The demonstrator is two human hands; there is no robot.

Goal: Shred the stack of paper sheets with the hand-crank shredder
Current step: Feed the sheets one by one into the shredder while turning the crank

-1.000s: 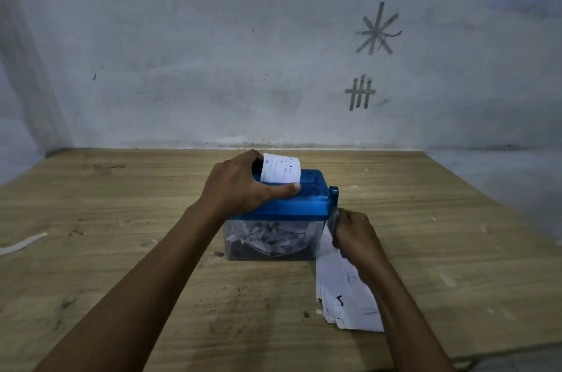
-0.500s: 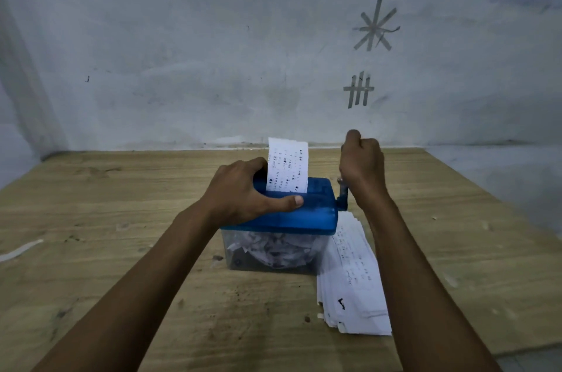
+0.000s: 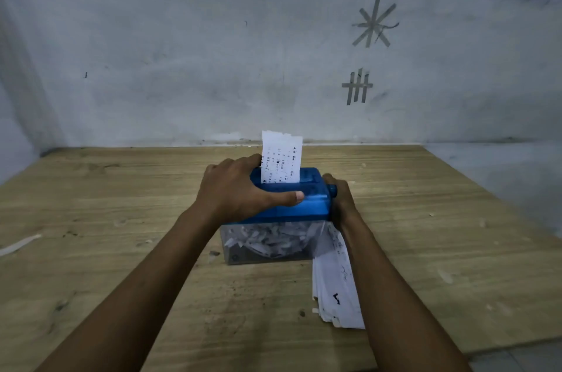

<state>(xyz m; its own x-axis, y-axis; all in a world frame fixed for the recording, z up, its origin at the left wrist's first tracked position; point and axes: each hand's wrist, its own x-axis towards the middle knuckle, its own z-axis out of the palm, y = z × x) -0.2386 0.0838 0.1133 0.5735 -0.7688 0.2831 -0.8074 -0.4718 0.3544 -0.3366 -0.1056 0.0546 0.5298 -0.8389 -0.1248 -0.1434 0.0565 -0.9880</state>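
table (image 3: 91,219): wooden top set against a pale wall (image 3: 182,52); small paper flecks scattered on it.
paper strip (image 3: 18,245): lies flat near the table's left edge, well apart from everything else.
left hand (image 3: 234,189): clasps the blue top of the shredder (image 3: 310,207) from the left, thumb stretched along the front face, fingers curled over the back.
sheet (image 3: 281,160): printed, standing upright in the top slot, just beside the left fingers.
shredder: mid-table, blue head uppermost.
clear bin (image 3: 267,242): under the blue head; holds white shreds.
crank (image 3: 332,190): blue knob at the shredder's right side.
right hand (image 3: 342,204): fingers curled round the crank.
paper stack (image 3: 336,289): on the table just beside the bin's right wall, partly behind the right forearm (image 3: 380,265).
tape marks (image 3: 375,22): grey star above a tally, on the wall.
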